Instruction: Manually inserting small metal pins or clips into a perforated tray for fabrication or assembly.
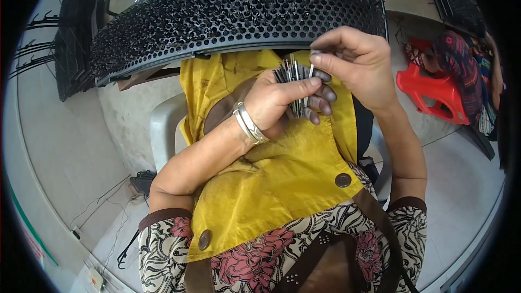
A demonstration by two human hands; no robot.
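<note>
A bundle of thin metal rods (293, 84) sits in the left hand (282, 95), with the right hand (355, 65) pinching one rod (311, 70) at its upper end.
The left hand's thumb presses across the bundle, its darkened fingers curled behind; the right hand's thumb and forefinger are closed together on the single rod, right beside the others. Two bracelets (251, 123) circle the wrist below the left hand. Under both hands spreads a yellow apron (282, 168). Just beyond them stands a wide black tray (244, 42) full of holes, crowded with small dark shiny pieces. Well to the right of the hands is a red plastic stool (434, 95).
</note>
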